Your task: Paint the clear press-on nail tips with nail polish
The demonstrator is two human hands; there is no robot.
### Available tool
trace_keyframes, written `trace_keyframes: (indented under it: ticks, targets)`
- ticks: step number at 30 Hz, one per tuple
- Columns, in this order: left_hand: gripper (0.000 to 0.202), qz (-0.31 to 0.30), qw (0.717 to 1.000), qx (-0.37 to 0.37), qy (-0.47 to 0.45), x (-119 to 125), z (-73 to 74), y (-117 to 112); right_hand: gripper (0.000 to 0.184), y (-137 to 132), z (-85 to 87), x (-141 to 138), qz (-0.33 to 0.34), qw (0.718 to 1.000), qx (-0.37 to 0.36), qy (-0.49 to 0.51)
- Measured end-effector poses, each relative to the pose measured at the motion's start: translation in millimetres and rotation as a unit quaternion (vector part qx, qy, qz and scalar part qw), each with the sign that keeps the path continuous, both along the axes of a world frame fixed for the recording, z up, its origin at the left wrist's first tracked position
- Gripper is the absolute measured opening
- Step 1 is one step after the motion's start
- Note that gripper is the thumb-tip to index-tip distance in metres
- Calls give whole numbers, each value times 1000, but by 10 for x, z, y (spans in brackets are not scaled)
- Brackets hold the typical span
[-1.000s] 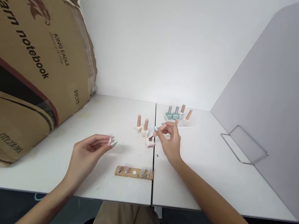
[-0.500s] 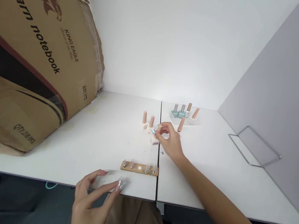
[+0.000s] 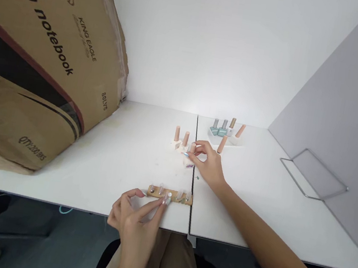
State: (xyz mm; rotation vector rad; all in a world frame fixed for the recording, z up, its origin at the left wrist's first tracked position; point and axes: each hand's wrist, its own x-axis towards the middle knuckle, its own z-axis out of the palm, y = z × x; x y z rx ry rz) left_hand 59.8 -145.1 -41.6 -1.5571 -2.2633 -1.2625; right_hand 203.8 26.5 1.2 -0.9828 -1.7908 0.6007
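Observation:
My left hand [image 3: 139,219] is closed in a pinch on a small clear false nail tip [image 3: 166,199]. It holds the tip at the middle of a wooden nail-tip stand [image 3: 173,198], close to a white spot there; whether the two touch I cannot tell. Several other clear tips stand upright along this strip. Farther back, my right hand [image 3: 210,163] grips the peach cap of a white nail polish bottle [image 3: 188,164], which is upright on the table. Beside it stand two similar bottles, one nearer [image 3: 185,142] and one farther left [image 3: 176,137].
A clear tray [image 3: 216,139] with several polish bottles is at the back. A separate peach cap [image 3: 221,144] shows in front of it. A large cardboard box [image 3: 49,66] fills the left side. A metal wire frame [image 3: 312,174] is by the right partition.
My left hand has moved forward and right, bringing the nail tip from the front edge of the table to the wooden stand. My right hand keeps its grip on the bottle.

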Motion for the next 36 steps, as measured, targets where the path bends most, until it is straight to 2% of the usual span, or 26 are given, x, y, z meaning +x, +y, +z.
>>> trace_keyframes:
  ticks: [3,5,8,10,12,13,16,20,25,36]
  targets:
    - [13,10,1000,4,6,19,-6,29,37,-15,35,0,-11,1000,3,7]
    - [11,20,1000,4,13,36,-6,41,41,-57,68,-3,-33,999,13,23]
    - [11,29,999,8,23,54,3,55,26,-198,91,25,-106,988,71,90]
    - [13,34,999,9,33,60,14,68,18,-336,61,87,-120,979,96,131]
    - [14,39,998,8,43,64,25,86,16,-486,-8,183,-91,983,80,138]
    - [14,41,998,7,47,65,30,96,17,-558,-49,236,-64,989,49,128]
    - [12,51,998,5,49,69,35,117,13,-736,-143,364,28,999,1,30]
    - [12,45,997,12,53,51,19,106,30,-862,-142,372,102,988,-53,-104]
    - [14,28,998,14,48,25,-3,80,47,-883,-108,286,122,976,-106,-145]
    - [15,47,997,18,52,76,48,118,49,-862,-149,305,138,973,-112,-145]
